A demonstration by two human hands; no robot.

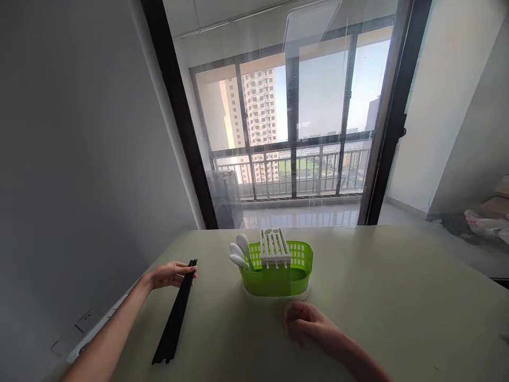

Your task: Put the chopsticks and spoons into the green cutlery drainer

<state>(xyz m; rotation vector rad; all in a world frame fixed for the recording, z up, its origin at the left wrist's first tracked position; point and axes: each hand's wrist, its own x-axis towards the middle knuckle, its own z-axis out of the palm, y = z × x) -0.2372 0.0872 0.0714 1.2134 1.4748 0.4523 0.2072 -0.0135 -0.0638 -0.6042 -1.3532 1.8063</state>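
My left hand [173, 274] is closed around the far end of a bundle of black chopsticks [175, 321], whose near ends slant down towards me over the table. To the right of them stands a green cutlery basket [274, 281] on a white base. Several white spoons [240, 249] lean out of its left compartment. A white slatted rack [274, 246] with small hooks sits across its middle. My right hand [302, 321] is just in front of the basket, apart from it, its fingers curled downward and smeared by motion.
The pale green table [358, 297] reaches back to a dark-framed glass door [294, 159]. A grey wall [87, 132] with a socket [87, 320] runs along the left. Cardboard boxes and plastic bags [489, 223] lie on the floor at far right.
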